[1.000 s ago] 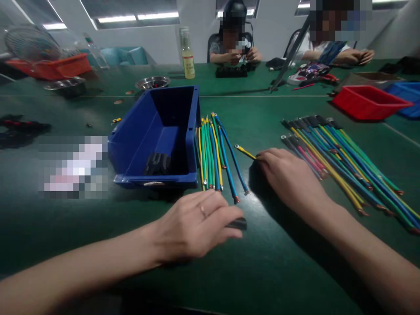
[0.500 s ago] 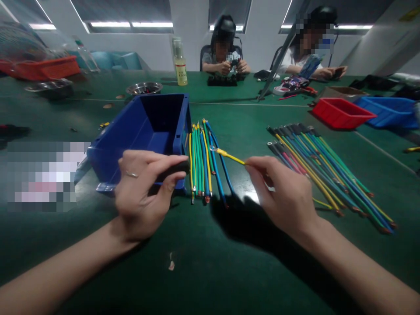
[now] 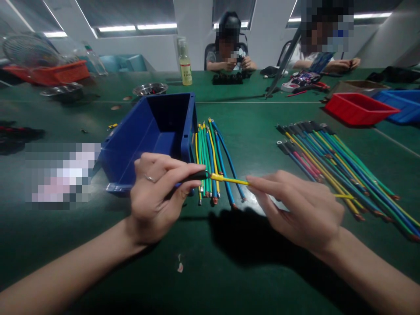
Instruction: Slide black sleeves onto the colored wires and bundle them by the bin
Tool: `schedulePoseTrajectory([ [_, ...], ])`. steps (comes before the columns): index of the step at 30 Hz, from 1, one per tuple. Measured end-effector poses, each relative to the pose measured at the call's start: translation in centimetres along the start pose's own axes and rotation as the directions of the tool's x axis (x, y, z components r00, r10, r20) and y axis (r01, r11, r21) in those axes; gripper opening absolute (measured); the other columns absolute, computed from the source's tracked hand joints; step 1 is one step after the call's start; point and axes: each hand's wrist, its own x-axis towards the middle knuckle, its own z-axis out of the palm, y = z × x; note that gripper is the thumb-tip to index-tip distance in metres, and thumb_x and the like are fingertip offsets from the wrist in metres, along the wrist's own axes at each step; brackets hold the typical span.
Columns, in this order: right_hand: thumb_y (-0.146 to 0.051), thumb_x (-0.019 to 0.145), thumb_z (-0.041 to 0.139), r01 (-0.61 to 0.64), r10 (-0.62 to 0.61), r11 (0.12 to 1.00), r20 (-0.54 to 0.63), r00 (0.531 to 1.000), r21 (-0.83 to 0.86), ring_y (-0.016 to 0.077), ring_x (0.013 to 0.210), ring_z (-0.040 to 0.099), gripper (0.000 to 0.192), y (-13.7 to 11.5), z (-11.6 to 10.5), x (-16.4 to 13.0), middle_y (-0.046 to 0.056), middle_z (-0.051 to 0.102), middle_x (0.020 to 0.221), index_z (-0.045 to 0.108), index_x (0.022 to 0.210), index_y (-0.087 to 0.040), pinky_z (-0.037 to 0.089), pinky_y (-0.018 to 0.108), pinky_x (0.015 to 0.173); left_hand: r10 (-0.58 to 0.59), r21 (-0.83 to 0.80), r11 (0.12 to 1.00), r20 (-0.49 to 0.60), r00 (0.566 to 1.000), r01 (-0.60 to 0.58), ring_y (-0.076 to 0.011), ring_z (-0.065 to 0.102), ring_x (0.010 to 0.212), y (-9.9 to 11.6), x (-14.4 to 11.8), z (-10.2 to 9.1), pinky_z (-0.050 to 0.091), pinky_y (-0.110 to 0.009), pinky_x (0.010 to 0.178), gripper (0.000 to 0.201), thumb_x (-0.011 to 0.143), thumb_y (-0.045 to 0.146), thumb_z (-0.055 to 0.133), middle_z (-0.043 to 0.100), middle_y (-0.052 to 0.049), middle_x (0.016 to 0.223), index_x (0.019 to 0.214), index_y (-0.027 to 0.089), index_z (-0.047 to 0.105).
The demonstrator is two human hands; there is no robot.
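Observation:
Between thumb and fingers, my left hand (image 3: 159,197) pinches a short black sleeve (image 3: 196,175), which looks like soft tubing. My right hand (image 3: 295,205) grips a thin yellow cable (image 3: 233,180); its tail end comes out past the back of the hand. The cable's lug end meets the mouth of the black sleeve; how far it reaches inside is hidden. Behind both hands, a row of green, blue and yellow cables (image 3: 213,148) lies on the table beside a dark blue bin (image 3: 147,127). Right of my right hand lies a bundle of cables with black-sleeved ends (image 3: 341,162).
A red bin (image 3: 361,107) and a blue bin (image 3: 405,105) stand at the far right. Farther back are a metal bowl (image 3: 150,89) and a bottle (image 3: 185,65). Two people sit across the green table (image 3: 210,271). A small scrap (image 3: 180,266) lies in front.
The yellow cable has come down level with the black sleeve, and its lug end now meets the sleeve's opening. The sleeve shows more clearly between my left fingers. The view has shifted slightly.

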Motion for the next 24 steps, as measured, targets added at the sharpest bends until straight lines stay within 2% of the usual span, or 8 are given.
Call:
schedulePoseTrajectory([
  [12,-0.002,0.079,0.063,0.025,-0.026,0.999,-0.013,1.0,-0.028,0.0099,0.058,0.057,0.017,0.44,-0.25,-0.1,0.005,0.071,0.075,0.065,0.094,-0.01,0.039,0.023,0.051,0.116,-0.113,0.989,0.175,0.978,-0.097,-0.0184,0.051,0.084,-0.35,0.71,-0.43,0.039,-0.036,0.075,0.025,0.083,0.017,0.063,0.066,-0.001,0.084,0.107,0.024,0.062],
  [20,-0.001,0.08,0.06,-0.029,0.029,0.999,-0.016,0.999,-0.018,0.0102,0.063,0.06,0.02,0.43,0.09,-0.39,0.005,0.071,0.077,0.063,0.097,-0.012,0.041,0.022,0.055,0.164,-0.107,0.984,0.211,0.964,-0.144,-0.0175,0.051,0.085,-0.25,0.87,-0.61,0.039,-0.036,0.076,0.026,0.085,0.019,0.062,0.067,-0.001,0.084,0.111,0.024,0.061],
  [24,-0.001,0.08,0.06,-0.028,0.028,1.0,-0.001,1.0,0.009,0.01,0.063,0.06,0.019,0.22,0.2,-0.37,0.005,0.071,0.079,0.063,0.096,-0.012,0.041,0.022,0.055,0.172,-0.107,0.982,0.194,0.966,-0.153,-0.0171,0.051,0.085,-0.19,0.79,-0.4,0.039,-0.035,0.077,0.027,0.083,0.019,0.065,0.067,-0.001,0.084,0.11,0.021,0.062],
])
